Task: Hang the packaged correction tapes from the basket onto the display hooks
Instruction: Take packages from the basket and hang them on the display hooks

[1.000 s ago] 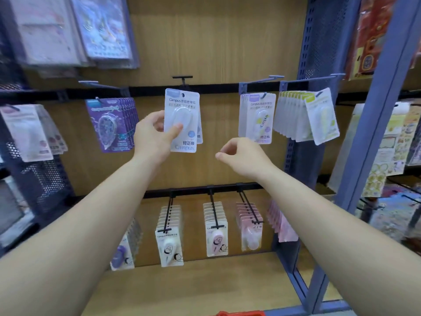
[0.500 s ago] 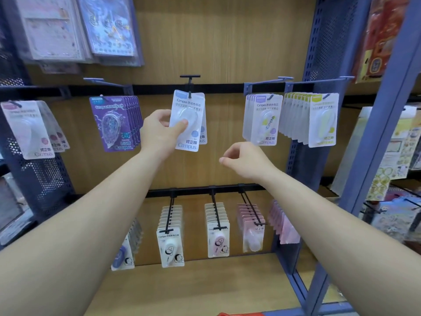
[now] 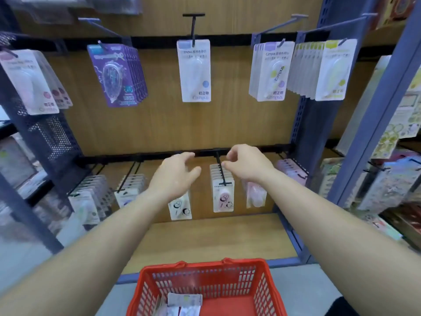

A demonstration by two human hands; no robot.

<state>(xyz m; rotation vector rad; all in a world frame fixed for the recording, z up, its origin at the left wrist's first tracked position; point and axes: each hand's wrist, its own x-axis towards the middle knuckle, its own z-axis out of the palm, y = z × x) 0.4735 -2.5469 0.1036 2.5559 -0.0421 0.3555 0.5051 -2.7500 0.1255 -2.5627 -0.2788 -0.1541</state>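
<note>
– White carded correction tape [image 3: 193, 70]: hung alone on black top-row hook [image 3: 193, 28], centre of upper rail; let go within the last second.

– Left hand [image 3: 175, 176]?

– Off the card, dropped to lower-rail level. Fingers loosely spread, holding nothing. Right hand [image 3: 248, 164]: lowered likewise, fingers slackly curled, empty.

– Meaning for the task?

– One piece placed; next pick probably due. Remaining packs [image 3: 184, 304] lying at near-left floor of red basket [image 3: 202, 264], below front edge of wooden shelf [image 3: 205, 236].

– Edges, room?

– Lower-row hook [image 3: 220, 169] jutting out between both hands, close to right fingers; worth steering round. Open lane between the forearms, straight down past shelf edge to basket's far rim. Upper-rail hooks to left and right crowded with stock; centre hook with spare length showing.
</note>
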